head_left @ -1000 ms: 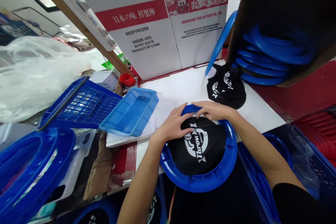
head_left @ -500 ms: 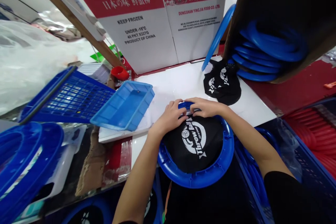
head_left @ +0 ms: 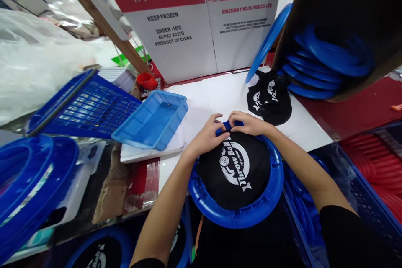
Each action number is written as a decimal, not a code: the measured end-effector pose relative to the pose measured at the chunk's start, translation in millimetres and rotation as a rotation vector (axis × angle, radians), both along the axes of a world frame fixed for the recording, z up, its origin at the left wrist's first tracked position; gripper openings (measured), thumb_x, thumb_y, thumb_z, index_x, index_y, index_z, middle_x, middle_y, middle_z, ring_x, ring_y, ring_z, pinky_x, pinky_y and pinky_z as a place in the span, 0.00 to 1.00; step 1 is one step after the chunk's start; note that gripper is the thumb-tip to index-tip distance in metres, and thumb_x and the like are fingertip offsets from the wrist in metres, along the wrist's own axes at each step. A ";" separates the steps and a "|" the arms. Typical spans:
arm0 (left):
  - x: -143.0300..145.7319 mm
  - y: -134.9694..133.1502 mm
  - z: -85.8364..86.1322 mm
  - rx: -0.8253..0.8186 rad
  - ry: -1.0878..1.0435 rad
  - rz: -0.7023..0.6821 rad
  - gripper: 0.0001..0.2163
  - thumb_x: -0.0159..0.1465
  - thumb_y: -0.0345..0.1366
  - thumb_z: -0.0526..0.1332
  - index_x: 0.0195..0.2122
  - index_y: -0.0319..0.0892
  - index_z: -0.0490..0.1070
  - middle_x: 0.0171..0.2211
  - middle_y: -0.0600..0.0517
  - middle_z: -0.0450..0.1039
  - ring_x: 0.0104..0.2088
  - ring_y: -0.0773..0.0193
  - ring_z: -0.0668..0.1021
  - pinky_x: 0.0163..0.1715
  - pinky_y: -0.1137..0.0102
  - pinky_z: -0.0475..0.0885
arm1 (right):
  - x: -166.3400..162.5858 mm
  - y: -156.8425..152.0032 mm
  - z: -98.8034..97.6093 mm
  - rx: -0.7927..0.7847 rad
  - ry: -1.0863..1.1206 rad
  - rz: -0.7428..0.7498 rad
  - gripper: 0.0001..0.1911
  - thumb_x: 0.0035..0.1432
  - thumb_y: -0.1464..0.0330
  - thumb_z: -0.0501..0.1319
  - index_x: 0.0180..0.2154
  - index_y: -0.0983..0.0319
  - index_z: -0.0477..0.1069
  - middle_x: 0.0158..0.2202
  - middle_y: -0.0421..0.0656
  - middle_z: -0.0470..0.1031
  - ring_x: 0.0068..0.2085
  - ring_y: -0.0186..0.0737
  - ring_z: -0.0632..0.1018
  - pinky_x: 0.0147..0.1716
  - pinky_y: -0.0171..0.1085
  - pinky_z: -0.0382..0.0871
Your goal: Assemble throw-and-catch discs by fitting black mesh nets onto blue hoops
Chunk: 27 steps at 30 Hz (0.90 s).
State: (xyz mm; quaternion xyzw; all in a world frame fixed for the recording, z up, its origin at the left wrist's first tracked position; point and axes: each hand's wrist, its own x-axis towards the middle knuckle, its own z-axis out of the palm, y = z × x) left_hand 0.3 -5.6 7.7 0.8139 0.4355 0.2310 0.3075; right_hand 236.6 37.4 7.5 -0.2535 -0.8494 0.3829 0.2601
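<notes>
A blue plastic ring (head_left: pixel 248 216) lies at the near edge of the white board (head_left: pixel 220 96), with a black mesh net (head_left: pixel 234 171) printed "Throw Ball" stretched inside it. My left hand (head_left: pixel 207 136) and my right hand (head_left: pixel 246 122) meet at the ring's far rim. Both have their fingers curled and pinched over the rim and the net's edge there. A loose heap of black nets (head_left: pixel 270 98) lies farther back on the board.
A light blue tray (head_left: pixel 152 119) and a tilted blue crate (head_left: pixel 84 106) sit to the left. More blue rings fill a brown carton (head_left: pixel 329 54) at right and stack at far left (head_left: pixel 28 176). White cardboard boxes (head_left: pixel 176 21) stand behind. Red rings (head_left: pixel 377 163) lie at right.
Both hands slid from lying flat on the net to the ring's far rim and closed together over it. The net now sits more evenly in the ring.
</notes>
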 end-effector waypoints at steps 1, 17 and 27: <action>0.0 0.8 -0.1 -0.003 -0.025 0.020 0.08 0.66 0.41 0.65 0.33 0.44 0.72 0.63 0.42 0.64 0.65 0.47 0.70 0.66 0.53 0.67 | -0.1 0.3 -0.5 -0.020 -0.004 -0.012 0.06 0.63 0.65 0.65 0.36 0.60 0.71 0.39 0.44 0.75 0.43 0.43 0.76 0.49 0.43 0.69; 8.2 6.3 -10.9 0.081 0.003 0.053 0.03 0.65 0.37 0.65 0.35 0.44 0.74 0.47 0.47 0.76 0.50 0.51 0.76 0.59 0.53 0.69 | -0.8 6.3 -5.0 -0.242 0.063 -0.073 0.06 0.57 0.66 0.65 0.36 0.61 0.74 0.36 0.41 0.78 0.39 0.40 0.76 0.44 0.41 0.71; 7.4 12.8 -12.7 0.045 -0.050 0.040 0.04 0.66 0.37 0.63 0.34 0.44 0.72 0.41 0.49 0.77 0.45 0.54 0.78 0.54 0.56 0.71 | 0.9 5.8 0.6 -0.262 0.039 -0.069 0.06 0.57 0.67 0.65 0.37 0.62 0.75 0.37 0.41 0.80 0.39 0.40 0.78 0.47 0.43 0.73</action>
